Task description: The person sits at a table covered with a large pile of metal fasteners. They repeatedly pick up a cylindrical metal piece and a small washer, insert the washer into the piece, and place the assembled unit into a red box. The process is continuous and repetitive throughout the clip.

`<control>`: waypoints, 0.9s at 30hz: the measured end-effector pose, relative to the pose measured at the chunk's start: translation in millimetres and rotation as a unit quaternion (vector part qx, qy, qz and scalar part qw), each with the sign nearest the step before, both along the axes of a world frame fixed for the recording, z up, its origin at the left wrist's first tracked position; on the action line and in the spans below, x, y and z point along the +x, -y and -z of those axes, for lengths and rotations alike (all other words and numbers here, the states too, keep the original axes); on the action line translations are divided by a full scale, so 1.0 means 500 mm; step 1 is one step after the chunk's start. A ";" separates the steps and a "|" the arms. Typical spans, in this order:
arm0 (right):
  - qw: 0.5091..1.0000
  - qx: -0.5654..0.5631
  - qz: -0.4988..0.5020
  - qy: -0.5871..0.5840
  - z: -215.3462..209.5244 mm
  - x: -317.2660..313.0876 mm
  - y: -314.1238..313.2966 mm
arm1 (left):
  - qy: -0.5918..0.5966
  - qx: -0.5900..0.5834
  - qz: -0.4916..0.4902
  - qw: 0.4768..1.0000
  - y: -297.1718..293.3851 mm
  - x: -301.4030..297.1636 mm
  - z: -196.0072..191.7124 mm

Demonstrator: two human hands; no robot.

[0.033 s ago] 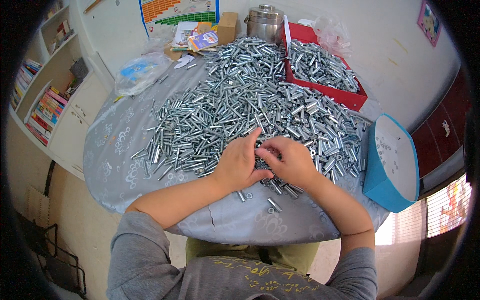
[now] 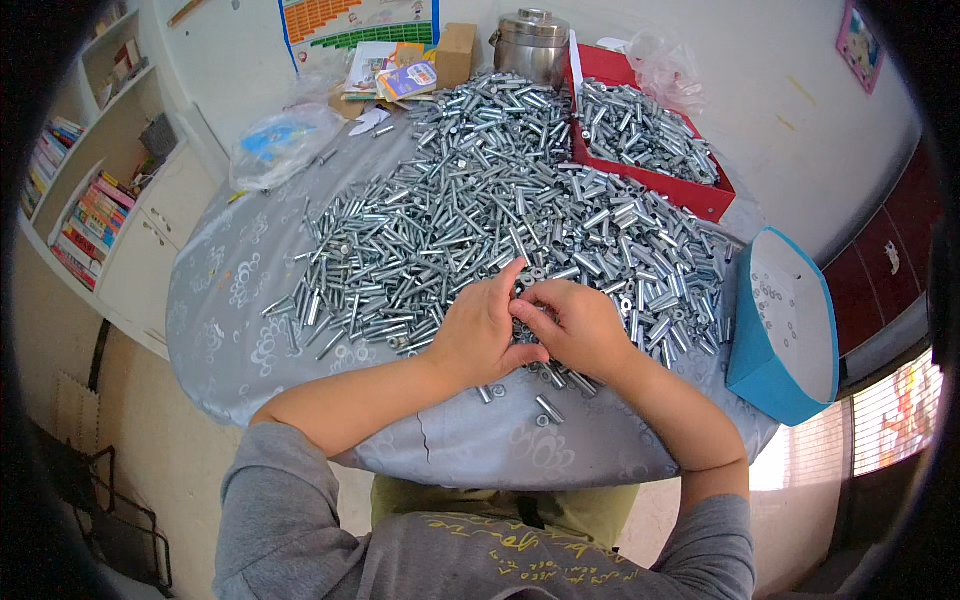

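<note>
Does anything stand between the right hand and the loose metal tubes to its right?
Nothing visible does: the metal tubes lie uncovered beside the right hand, and the left hand is on its other side.

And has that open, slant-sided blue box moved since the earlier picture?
No: the open, slant-sided blue box keeps its place on the shiny gray patterned tablecloth.

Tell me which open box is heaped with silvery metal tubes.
The red rectangular box: silvery metal tubes pile inside, whereas the blue, pale-lined box isn't piled full.
</note>
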State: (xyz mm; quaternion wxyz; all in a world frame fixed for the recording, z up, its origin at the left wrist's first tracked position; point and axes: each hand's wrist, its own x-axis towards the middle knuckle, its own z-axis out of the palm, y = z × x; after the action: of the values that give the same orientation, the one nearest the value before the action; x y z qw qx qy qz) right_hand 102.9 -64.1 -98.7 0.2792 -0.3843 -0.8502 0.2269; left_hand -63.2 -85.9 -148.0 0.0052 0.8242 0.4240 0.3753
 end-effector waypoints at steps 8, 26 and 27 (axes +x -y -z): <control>0.999 -0.031 -0.024 0.008 0.016 0.019 -0.029 | 0.008 -0.066 0.010 0.998 0.003 0.002 -0.018; 0.896 0.276 0.337 0.089 -0.012 0.245 -0.397 | -0.021 0.130 -0.012 0.991 -0.041 -0.015 0.001; 0.903 0.234 0.339 0.119 -0.017 0.240 -0.421 | -0.015 0.129 -0.003 0.991 -0.039 -0.017 0.001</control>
State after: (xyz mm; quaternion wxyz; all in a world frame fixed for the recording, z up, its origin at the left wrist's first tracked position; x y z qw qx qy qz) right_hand 222.9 146.2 -90.0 0.3174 -0.5975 -0.7240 -0.1344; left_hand -71.8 -66.4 -148.5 -0.1087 0.8224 0.3740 0.4148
